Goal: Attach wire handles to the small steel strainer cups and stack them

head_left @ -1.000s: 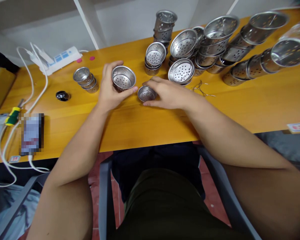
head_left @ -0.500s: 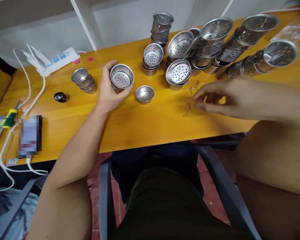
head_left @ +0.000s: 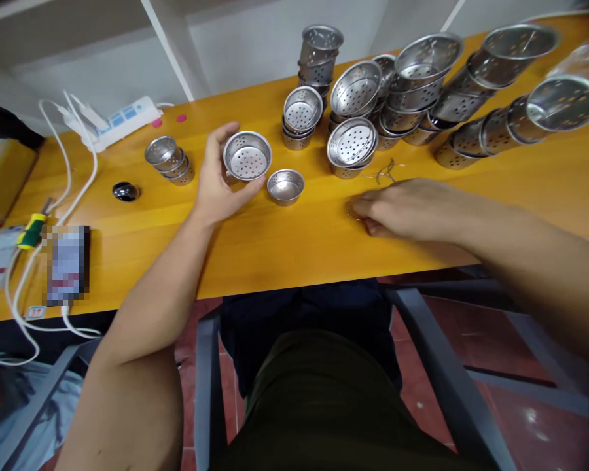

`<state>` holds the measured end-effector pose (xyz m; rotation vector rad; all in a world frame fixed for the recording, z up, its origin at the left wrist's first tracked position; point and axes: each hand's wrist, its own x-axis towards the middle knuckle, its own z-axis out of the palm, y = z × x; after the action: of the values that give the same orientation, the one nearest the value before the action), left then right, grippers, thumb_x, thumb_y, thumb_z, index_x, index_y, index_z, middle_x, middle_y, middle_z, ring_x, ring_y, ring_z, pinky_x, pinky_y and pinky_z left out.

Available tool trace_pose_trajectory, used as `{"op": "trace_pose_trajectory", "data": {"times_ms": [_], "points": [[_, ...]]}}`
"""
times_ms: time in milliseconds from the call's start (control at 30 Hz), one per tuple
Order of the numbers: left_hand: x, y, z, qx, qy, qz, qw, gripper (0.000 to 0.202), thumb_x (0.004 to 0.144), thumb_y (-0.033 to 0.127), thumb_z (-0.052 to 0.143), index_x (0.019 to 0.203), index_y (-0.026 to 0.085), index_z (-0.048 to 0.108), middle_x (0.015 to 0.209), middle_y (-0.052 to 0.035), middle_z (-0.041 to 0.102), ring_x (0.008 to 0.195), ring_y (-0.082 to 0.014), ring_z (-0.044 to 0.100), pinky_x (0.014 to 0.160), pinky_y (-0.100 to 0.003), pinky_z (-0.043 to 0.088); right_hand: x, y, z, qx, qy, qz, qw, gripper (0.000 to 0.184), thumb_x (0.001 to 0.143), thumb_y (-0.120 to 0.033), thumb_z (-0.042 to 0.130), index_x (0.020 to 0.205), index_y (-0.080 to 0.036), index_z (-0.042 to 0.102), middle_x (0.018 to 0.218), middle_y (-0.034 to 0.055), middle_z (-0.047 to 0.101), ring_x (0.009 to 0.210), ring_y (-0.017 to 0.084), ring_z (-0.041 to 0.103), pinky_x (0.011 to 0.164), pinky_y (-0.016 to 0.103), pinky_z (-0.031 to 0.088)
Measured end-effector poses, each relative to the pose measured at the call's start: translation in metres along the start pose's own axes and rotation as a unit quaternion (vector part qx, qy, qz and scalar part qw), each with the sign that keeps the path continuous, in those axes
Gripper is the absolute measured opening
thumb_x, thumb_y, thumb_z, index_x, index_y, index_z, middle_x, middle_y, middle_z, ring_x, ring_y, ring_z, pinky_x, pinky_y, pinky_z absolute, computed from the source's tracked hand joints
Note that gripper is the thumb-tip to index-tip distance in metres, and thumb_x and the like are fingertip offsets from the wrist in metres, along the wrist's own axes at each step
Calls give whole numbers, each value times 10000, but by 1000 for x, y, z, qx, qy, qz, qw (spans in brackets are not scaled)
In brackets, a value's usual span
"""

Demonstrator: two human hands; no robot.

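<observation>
At the far left edge of the yellow wooden counter (head_left: pixel 285 255) we see a white power strip (head_left: pixel 122 120), then a black round knob (head_left: pixel 125 191) and a small stack of steel cups (head_left: pixel 169 159). Our left hand (head_left: pixel 216 186) is clamped around a perforated round steel cup (head_left: pixel 247 156), which stands upright near the middle. A shallow plain steel cup (head_left: pixel 285 186) sits just beside it. Our right hand (head_left: pixel 407 209) lies low on the counter with its fingers drawn together; we cannot tell whether it holds anything. Thin bent wires (head_left: pixel 385 171) lie just beyond it, and stacks of perforated steel baskets (head_left: pixel 422 91) crowd the far right edge.
</observation>
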<state>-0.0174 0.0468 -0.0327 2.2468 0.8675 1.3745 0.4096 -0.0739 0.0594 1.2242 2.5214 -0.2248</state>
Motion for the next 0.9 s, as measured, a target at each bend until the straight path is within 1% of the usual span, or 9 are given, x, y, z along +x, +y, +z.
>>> {"op": "trace_pose_trajectory", "data": {"times_ms": [67, 133, 267, 333, 400, 533, 667, 800, 900], "points": [[0, -7, 2, -29, 7, 37, 999, 1258, 880, 997, 1015, 1840, 440, 422, 1825, -79, 631, 1653, -415, 659, 1442, -689, 588, 5, -1, -7, 1, -34, 4, 999, 110, 1121, -147, 750, 1079, -236, 703, 1081, 130, 872, 904, 307, 764, 747, 398, 330], [0, -12, 4, -44, 24, 73, 996, 1248, 878, 1007, 1007, 1838, 470, 418, 1789, -76, 658, 1595, -398, 706, 1370, -667, 644, 6, -3, -15, 7, -52, 8, 999, 108, 1148, -134, 736, 1088, -222, 714, 1088, 138, 870, 926, 293, 748, 765, 401, 336], [2, -11, 7, -19, 36, 84, 996, 1254, 866, 1037, 984, 1813, 402, 462, 1742, -134, 695, 1577, -428, 759, 1362, -659, 672, 4, -11, -28, 16, -92, 43, 995, 161, 1242, -176, 651, 1176, -194, 798, 1200, 155, 882, 1025, 305, 782, 810, 390, 382], [2, -8, 7, -17, 34, 85, 996, 1249, 851, 1003, 1028, 1797, 402, 479, 1720, -129, 719, 1544, -412, 791, 1359, -644, 686, 5, -16, -33, 2, -120, 60, 991, 192, 1250, -174, 646, 1203, -176, 832, 1233, 168, 886, 1044, 308, 789, 822, 384, 393], [2, -5, 6, -27, 33, 83, 996, 1236, 826, 1001, 1051, 1754, 381, 519, 1650, -121, 754, 1515, -406, 816, 1363, -649, 686, 8, -20, -36, -21, -131, 52, 990, 188, 1242, -161, 663, 1222, -150, 850, 1232, 179, 890, 1020, 296, 774, 812, 378, 384], [1, -4, 4, -42, 20, 42, 998, 1148, 828, 1029, 1029, 1614, 293, 631, 1528, -134, 785, 1578, -453, 787, 1434, -720, 612, 15, -24, -38, -63, -117, 11, 991, 176, 1220, -159, 716, 1271, -91, 870, 1208, 212, 898, 981, 284, 741, 772, 380, 325], [-1, -17, 6, -82, 17, 26, 996, 1147, 833, 1005, 1036, 1663, 320, 640, 1604, -150, 767, 1632, -467, 750, 1436, -719, 611, 16, -22, -31, -59, -83, -6, 995, 197, 1218, -183, 701, 1309, -73, 837, 1215, 252, 897, 962, 308, 750, 760, 396, 277], [-4, -31, 13, -162, 15, -14, 986, 1191, 802, 1055, 1006, 1716, 395, 621, 1604, -130, 779, 1514, -459, 833, 1256, -693, 749, 11, -21, -23, 15, -7, -4, 1000, 101, 1187, -177, 673, 1151, -181, 766, 1196, 202, 863, 929, 303, 743, 768, 405, 315], [-5, -25, 15, -186, 10, -52, 981, 1243, 743, 1041, 1056, 1712, 396, 620, 1613, -126, 789, 1462, -454, 857, 1186, -677, 786, 9, -20, -19, 79, 26, -14, 996, 163, 1144, -154, 662, 1006, -240, 677, 1128, 139, 804, 904, 285, 712, 798, 404, 379]]}}
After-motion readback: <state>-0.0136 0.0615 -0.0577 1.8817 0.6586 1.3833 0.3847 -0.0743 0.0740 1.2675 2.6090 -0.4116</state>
